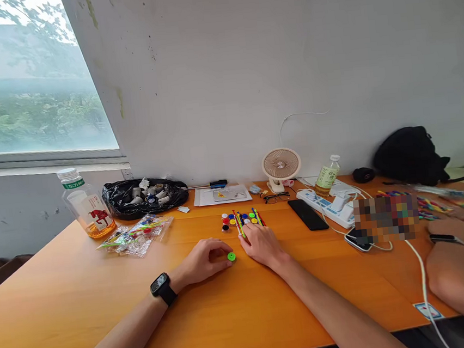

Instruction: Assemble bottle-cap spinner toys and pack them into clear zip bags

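Note:
My left hand (pixel 203 261) rests on the table with thumb and fingertips closed on a small bright green plastic disc (pixel 232 256) with a raised middle. To its right, my right hand (pixel 262 245) lies over a row of thin coloured plastic sticks. Its thumb and fingers pinch a yellow stick (pixel 240 227); the fingertips are partly hidden. Beside the sticks sit several small discs, among them a black disc (pixel 225 227), a white disc (pixel 224 216) and a yellow disc (pixel 232 222). More discs show among the sticks beyond my right hand.
Clear plastic packets (pixel 141 234), a drink bottle (pixel 87 204) and a black bag of scraps (pixel 146 197) stand left. Behind are papers (pixel 221 195) and a fan (pixel 281 166). Rightward lie a phone (pixel 307 214), a power strip (pixel 328 208), cables and another person's arm (pixel 454 267).

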The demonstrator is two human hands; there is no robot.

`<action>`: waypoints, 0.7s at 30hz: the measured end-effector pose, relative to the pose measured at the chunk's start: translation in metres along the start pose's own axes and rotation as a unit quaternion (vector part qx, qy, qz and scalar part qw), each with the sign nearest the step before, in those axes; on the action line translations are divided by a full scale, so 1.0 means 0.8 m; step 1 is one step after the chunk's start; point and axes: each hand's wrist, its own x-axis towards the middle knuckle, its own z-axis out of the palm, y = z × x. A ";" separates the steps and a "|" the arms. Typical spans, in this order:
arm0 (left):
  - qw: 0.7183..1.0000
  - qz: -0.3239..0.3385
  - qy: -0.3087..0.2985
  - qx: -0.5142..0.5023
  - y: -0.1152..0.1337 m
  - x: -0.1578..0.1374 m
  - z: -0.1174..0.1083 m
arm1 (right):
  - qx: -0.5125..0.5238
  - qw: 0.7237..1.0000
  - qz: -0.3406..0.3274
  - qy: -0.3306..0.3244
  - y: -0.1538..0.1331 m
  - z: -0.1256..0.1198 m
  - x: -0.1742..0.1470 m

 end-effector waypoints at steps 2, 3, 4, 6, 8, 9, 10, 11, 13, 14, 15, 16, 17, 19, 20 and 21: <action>1.000 0.008 -0.003 0.002 0.002 0.001 -0.001 | 0.001 1.000 0.000 -0.003 0.000 0.000 0.000; 1.000 0.012 -0.005 0.002 0.003 0.001 -0.001 | 0.001 1.000 -0.001 -0.002 0.000 0.000 0.000; 1.000 0.014 -0.005 0.002 0.004 0.001 -0.002 | 0.000 1.000 -0.004 -0.001 0.000 0.000 0.001; 1.000 0.014 -0.005 -0.001 0.006 0.001 -0.003 | -0.001 1.000 -0.008 0.002 0.000 0.000 0.001; 1.000 0.012 -0.006 -0.003 0.006 0.001 -0.003 | -0.003 1.000 -0.010 0.004 0.000 0.001 0.001; 1.000 0.011 -0.007 -0.004 0.006 0.001 -0.003 | -0.003 1.000 -0.011 0.004 0.000 0.001 0.001; 1.000 0.012 -0.006 -0.004 0.006 0.001 -0.003 | -0.002 1.000 -0.011 0.004 0.000 0.001 0.001; 1.000 0.014 -0.007 -0.003 0.006 0.001 -0.003 | -0.002 1.000 -0.011 0.004 0.000 0.001 0.001; 1.000 0.018 -0.006 -0.002 0.006 0.001 -0.003 | -0.001 1.000 -0.012 0.004 0.000 0.001 0.001; 1.000 0.019 -0.006 -0.003 0.007 0.002 -0.004 | -0.001 1.000 -0.013 0.004 0.000 0.000 0.002; 1.000 0.019 -0.006 -0.003 0.007 0.002 -0.004 | 0.000 1.000 -0.013 0.005 0.000 0.000 0.002; 1.000 0.018 -0.006 -0.004 0.008 0.001 -0.004 | 0.000 1.000 -0.014 0.005 0.000 0.000 0.002; 1.000 0.017 -0.007 -0.005 0.009 0.001 -0.004 | 0.001 1.000 -0.014 0.007 0.000 0.001 0.002; 1.000 0.015 -0.008 -0.008 0.010 0.001 -0.005 | 0.002 1.000 -0.012 0.011 0.000 0.002 0.004; 1.000 0.014 -0.008 -0.009 0.010 0.001 -0.005 | 0.004 1.000 -0.011 0.014 0.000 0.002 0.004; 1.000 0.013 -0.005 -0.011 0.011 0.001 -0.005 | 0.006 1.000 -0.008 0.018 0.001 0.003 0.005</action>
